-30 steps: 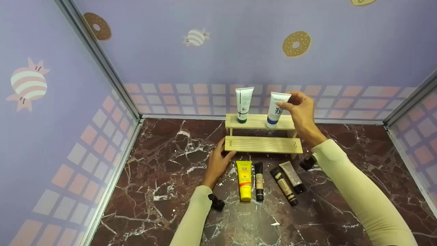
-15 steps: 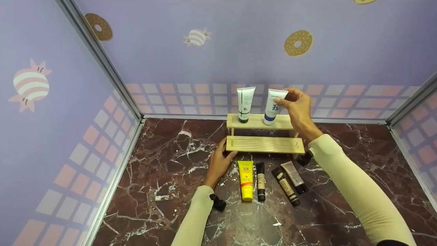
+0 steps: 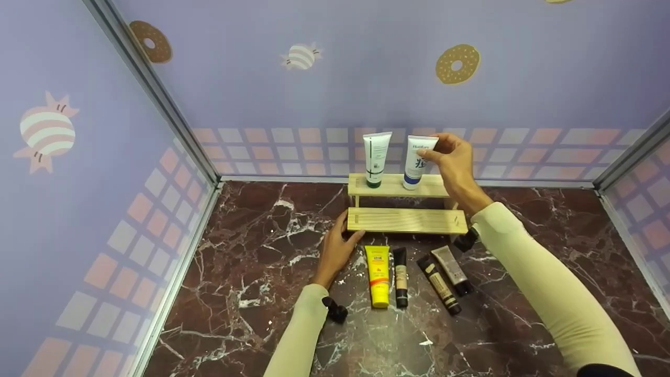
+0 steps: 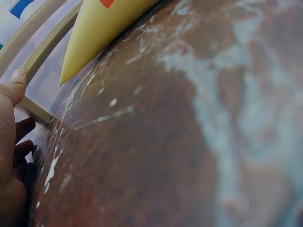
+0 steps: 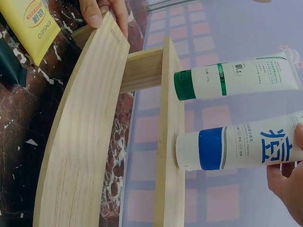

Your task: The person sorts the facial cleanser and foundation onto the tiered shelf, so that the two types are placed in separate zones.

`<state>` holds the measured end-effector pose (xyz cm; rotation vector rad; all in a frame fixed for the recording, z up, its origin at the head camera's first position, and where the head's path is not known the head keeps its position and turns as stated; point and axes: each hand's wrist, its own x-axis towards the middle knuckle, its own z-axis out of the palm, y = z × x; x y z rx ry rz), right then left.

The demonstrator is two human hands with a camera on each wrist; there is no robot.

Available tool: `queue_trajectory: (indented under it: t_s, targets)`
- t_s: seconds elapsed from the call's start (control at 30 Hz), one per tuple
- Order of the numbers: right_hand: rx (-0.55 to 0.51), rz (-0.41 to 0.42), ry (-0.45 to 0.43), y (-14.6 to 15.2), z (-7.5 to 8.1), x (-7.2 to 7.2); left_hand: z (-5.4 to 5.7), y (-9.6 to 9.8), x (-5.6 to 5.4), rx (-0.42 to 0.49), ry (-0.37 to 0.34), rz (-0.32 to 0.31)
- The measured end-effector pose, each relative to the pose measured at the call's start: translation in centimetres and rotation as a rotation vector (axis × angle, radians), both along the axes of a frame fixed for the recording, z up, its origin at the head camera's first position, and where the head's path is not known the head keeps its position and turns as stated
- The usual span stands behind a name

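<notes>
Near its top crimp, my right hand (image 3: 454, 163) pinches a white squeeze tube with a blue band (image 3: 413, 179). That tube stands cap-down on the upper step of a two-step wooden rack (image 3: 408, 220). To its left, a white tube with a green cap (image 3: 376, 157) stands upright on the same step. My left hand (image 3: 336, 251) holds the left end of the lower step, thumb at the front edge and fingers round the end. The right wrist view shows the blue-banded tube's white cap (image 5: 188, 151) right at the step's surface, with a gap between both tubes.
In front of the rack lie a yellow tube (image 3: 378, 277), a slim black-and-beige tube (image 3: 401, 277), a slanted dark tube (image 3: 439, 285) and a grey-brown tube (image 3: 451, 269) on the dark marbled tabletop (image 3: 251, 272). A patterned wall (image 3: 366, 78) rises behind the rack.
My right hand has shifted the blue-banded tube slightly left and back on the upper step, and it leans less now. The left hand keeps its place on the rack.
</notes>
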<state>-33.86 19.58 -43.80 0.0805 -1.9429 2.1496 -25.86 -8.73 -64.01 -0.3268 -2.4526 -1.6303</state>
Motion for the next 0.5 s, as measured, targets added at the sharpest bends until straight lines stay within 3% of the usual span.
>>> queue_trajectory:
  t_s: [0.5]
  targets:
    - [0.063,0.012,0.002,1.1,-0.2,0.0,0.0,0.0,0.0,-0.004,-0.020,0.012]
